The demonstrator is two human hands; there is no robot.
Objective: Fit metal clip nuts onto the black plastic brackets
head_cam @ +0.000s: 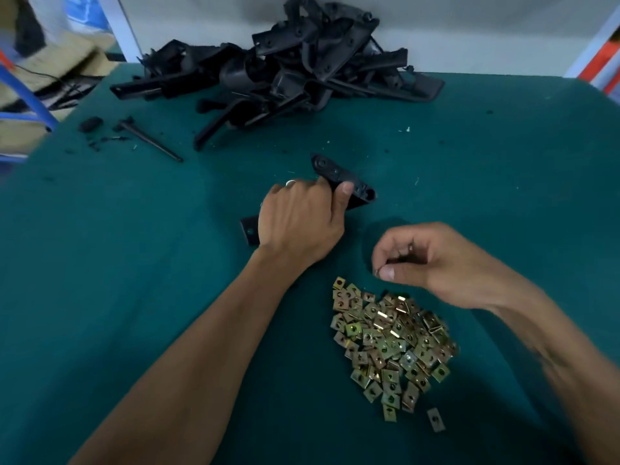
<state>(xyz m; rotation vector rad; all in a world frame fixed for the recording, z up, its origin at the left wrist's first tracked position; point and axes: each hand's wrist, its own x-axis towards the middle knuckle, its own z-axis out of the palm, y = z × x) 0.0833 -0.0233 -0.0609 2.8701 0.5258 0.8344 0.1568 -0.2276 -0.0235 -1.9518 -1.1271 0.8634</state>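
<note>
My left hand (302, 219) grips a black plastic bracket (339, 177) at the middle of the green table; one end of the bracket sticks out past my wrist at the left. My right hand (426, 263) hovers just right of it, above a heap of brass-coloured clip nuts (392, 340). Its thumb and fingertips pinch a small metal piece, apparently a clip nut (378, 272), mostly hidden by the fingers. The bracket and the pinched piece are apart.
A tall pile of black brackets (285, 62) lies at the table's far edge. A thin black rod (151, 142) and black scraps (90, 124) lie at the far left. One stray clip nut (436, 419) sits below the heap. Cardboard boxes (43, 55) stand off the table's left edge.
</note>
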